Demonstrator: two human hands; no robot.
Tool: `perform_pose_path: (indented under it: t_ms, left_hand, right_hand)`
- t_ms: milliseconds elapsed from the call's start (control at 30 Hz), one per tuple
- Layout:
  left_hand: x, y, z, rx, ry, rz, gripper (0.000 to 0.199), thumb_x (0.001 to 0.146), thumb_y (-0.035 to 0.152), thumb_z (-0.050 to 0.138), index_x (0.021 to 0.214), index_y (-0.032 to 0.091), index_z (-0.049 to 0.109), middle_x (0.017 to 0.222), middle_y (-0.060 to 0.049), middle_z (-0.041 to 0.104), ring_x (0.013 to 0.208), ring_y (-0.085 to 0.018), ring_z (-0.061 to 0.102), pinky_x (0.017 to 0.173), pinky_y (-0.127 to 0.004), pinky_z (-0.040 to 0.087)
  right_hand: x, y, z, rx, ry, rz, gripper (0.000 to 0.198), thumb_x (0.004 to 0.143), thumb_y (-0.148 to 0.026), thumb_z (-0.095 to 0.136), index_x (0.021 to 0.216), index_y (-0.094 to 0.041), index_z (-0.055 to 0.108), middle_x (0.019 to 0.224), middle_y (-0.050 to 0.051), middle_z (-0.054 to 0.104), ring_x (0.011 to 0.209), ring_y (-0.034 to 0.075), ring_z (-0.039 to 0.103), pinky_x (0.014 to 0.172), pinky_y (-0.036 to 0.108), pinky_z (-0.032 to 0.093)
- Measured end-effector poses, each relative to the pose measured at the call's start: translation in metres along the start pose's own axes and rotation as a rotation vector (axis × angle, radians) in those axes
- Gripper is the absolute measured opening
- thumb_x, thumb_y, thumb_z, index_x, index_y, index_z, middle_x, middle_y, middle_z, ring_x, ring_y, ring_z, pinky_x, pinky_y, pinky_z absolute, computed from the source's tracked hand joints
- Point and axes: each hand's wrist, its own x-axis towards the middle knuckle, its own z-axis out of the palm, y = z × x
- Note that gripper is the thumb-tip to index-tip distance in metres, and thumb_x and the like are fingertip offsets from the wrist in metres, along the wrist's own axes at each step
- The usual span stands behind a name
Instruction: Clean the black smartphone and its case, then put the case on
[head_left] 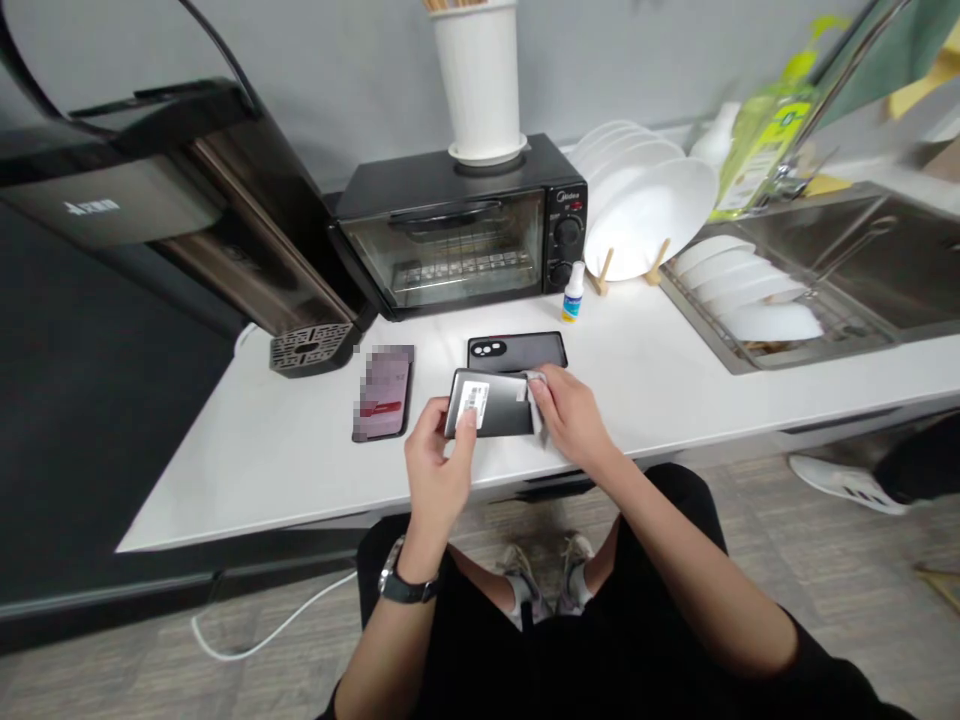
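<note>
A dark smartphone [504, 415] with a white barcode label is held between both hands just above the counter. My left hand [441, 460] grips its left end, thumb over the label. Pinched in my right hand [571, 412] is a pale cloth [537, 405], pressed around the phone's right end. Behind them lies a dark phone case [525, 350] with a camera cutout. Another phone [383, 393], its screen lit and partly pixelated, rests left of my left hand. A small white-capped spray bottle [574, 292] stands by the oven.
A black toaster oven [457, 235] backs the white counter [292, 490], with a white pot [480, 85] on top. A drinks machine [247, 240] stands left. To the right are racked plates [649, 215] and a sink [862, 270] holding dishes. Someone's shoe [847, 483] shows on the floor.
</note>
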Motion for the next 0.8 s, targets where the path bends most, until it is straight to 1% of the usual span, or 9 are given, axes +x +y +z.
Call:
perform_pose_path:
  t_ms: [100, 200, 267, 367, 467, 567, 633, 700, 800]
  left_hand:
    - [0.006, 0.01, 0.02, -0.045, 0.107, 0.015, 0.021, 0.103, 0.038, 0.06, 0.094, 0.019, 0.063, 0.081, 0.001, 0.063, 0.074, -0.013, 0.057, 0.069, -0.021, 0.048]
    - [0.009, 0.014, 0.039, -0.13, 0.153, 0.036, 0.022, 0.102, 0.041, 0.062, 0.101, 0.019, 0.065, 0.089, -0.002, 0.069, 0.08, -0.015, 0.063, 0.075, -0.023, 0.053]
    - [0.009, 0.015, 0.049, -0.172, 0.105, 0.041, 0.023, 0.1, 0.04, 0.065, 0.108, 0.019, 0.067, 0.098, -0.004, 0.073, 0.086, -0.016, 0.068, 0.079, -0.024, 0.055]
    - [0.006, 0.014, 0.057, -0.171, 0.007, 0.019, 0.024, 0.101, 0.041, 0.064, 0.111, 0.019, 0.068, 0.102, -0.005, 0.076, 0.09, -0.018, 0.072, 0.083, -0.027, 0.058]
    - [0.003, 0.009, 0.059, -0.164, -0.041, 0.011, 0.024, 0.102, 0.041, 0.064, 0.113, 0.02, 0.067, 0.105, -0.006, 0.078, 0.094, -0.019, 0.074, 0.087, -0.03, 0.06]
    - [-0.001, 0.002, 0.059, -0.19, -0.09, 0.022, 0.025, 0.099, 0.038, 0.069, 0.118, 0.021, 0.065, 0.106, -0.005, 0.079, 0.092, -0.019, 0.076, 0.085, -0.029, 0.06]
    - [-0.004, -0.002, 0.059, -0.156, -0.124, 0.041, 0.023, 0.102, 0.035, 0.065, 0.119, 0.021, 0.064, 0.104, -0.006, 0.079, 0.09, -0.02, 0.076, 0.082, -0.029, 0.061]
    - [-0.006, -0.006, 0.06, -0.047, -0.171, 0.08, 0.018, 0.104, 0.032, 0.059, 0.117, 0.02, 0.064, 0.097, -0.007, 0.079, 0.086, -0.021, 0.076, 0.077, -0.03, 0.061]
    - [-0.008, -0.011, 0.065, 0.095, -0.245, 0.12, 0.016, 0.104, 0.026, 0.053, 0.106, 0.017, 0.067, 0.086, -0.008, 0.076, 0.08, -0.023, 0.075, 0.073, -0.033, 0.059]
  right_hand:
    - [-0.009, 0.002, 0.0, 0.112, 0.011, 0.078, 0.042, 0.113, -0.047, 0.032, 0.086, -0.023, 0.054, 0.074, 0.0, 0.058, 0.069, 0.017, 0.055, 0.065, 0.029, 0.041]
    - [-0.016, -0.002, 0.002, 0.216, 0.019, 0.125, 0.043, 0.112, -0.05, 0.034, 0.082, -0.024, 0.051, 0.07, -0.003, 0.054, 0.065, 0.015, 0.054, 0.062, 0.027, 0.042]
    - [-0.019, -0.004, 0.002, 0.265, 0.048, 0.158, 0.045, 0.111, -0.053, 0.038, 0.078, -0.024, 0.049, 0.065, -0.005, 0.051, 0.061, 0.014, 0.051, 0.059, 0.026, 0.041]
    - [-0.018, -0.009, -0.004, 0.303, 0.175, 0.236, 0.048, 0.111, -0.054, 0.035, 0.077, -0.024, 0.05, 0.063, -0.004, 0.05, 0.059, 0.014, 0.05, 0.056, 0.026, 0.04]
    - [-0.008, -0.022, -0.019, 0.33, 0.363, 0.26, 0.046, 0.113, -0.049, 0.029, 0.098, -0.022, 0.064, 0.08, 0.002, 0.066, 0.075, 0.018, 0.063, 0.067, 0.029, 0.049]
    - [0.01, -0.039, -0.039, 0.315, 0.461, 0.105, 0.042, 0.113, -0.045, 0.033, 0.116, -0.023, 0.069, 0.104, 0.009, 0.074, 0.098, 0.022, 0.071, 0.084, 0.037, 0.054]
    - [0.021, -0.05, -0.048, 0.229, 0.377, -0.066, 0.039, 0.113, -0.039, 0.035, 0.116, -0.024, 0.07, 0.114, 0.01, 0.075, 0.109, 0.024, 0.07, 0.093, 0.042, 0.054]
    - [0.028, -0.06, -0.051, 0.114, 0.241, -0.24, 0.034, 0.112, -0.032, 0.038, 0.112, -0.023, 0.071, 0.113, 0.009, 0.076, 0.113, 0.024, 0.067, 0.101, 0.044, 0.052]
    - [0.028, -0.07, -0.043, -0.113, 0.128, -0.437, 0.029, 0.11, -0.025, 0.043, 0.102, -0.022, 0.071, 0.101, 0.005, 0.078, 0.104, 0.023, 0.065, 0.101, 0.044, 0.049]
